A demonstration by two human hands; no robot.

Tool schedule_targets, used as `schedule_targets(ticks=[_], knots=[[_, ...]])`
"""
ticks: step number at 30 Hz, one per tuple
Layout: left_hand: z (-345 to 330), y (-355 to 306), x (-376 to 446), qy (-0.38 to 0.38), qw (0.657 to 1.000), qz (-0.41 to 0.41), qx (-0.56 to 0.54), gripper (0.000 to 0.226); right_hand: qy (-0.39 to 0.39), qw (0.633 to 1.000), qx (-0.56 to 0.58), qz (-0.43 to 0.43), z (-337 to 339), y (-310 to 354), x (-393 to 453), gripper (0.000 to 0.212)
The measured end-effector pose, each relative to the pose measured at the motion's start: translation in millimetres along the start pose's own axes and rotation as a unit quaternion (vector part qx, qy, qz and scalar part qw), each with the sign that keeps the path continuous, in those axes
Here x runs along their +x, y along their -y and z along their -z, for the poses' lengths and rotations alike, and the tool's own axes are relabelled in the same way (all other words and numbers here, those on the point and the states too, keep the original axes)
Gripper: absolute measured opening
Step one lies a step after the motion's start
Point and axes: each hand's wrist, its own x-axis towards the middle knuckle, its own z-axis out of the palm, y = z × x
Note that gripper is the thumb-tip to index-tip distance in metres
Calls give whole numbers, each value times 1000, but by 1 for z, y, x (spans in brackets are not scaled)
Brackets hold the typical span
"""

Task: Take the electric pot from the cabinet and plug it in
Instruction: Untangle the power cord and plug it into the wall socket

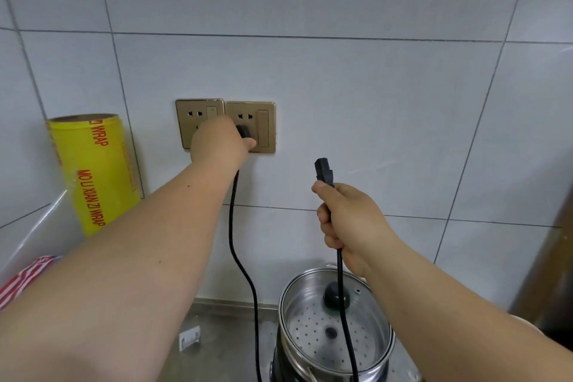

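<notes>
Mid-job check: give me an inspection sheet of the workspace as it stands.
Surface: steel counter, small label tag lying on it.
Job's things: electric pot on the counter, glass lid on.
Clutter: yellow wrap roll against the wall; striped bag.
Grippers: left hand presses the plug at the right-hand socket; right hand holds the appliance connector, not in the pot.
Cables: black cord hangs between both hands.
Surroundings: tiled wall.

Electric pot [336,335]: stainless-steel body, upright at 6 o'clock, glass lid seated, black knob on top, perforated steamer tray visible inside. Black power cord [240,260]: wall plug [243,131] at the gold outlet [251,127], 10 o'clock; appliance connector [324,171] free, pointing up, unconnected.
</notes>
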Motion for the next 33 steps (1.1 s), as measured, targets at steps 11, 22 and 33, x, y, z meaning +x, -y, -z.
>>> schedule_targets(ticks=[11,22,33], knots=[[-17,34,-10,-19,982,-8,-186,29,11,996,-83,37,-21,19,25,28],[-20,55,0,38,959,26,-281,25,-85,943,-284,154,-97,35,98,41],[-27,52,12,51,974,12,-218,40,-151,899,-364,189,-96,34,116,44]])
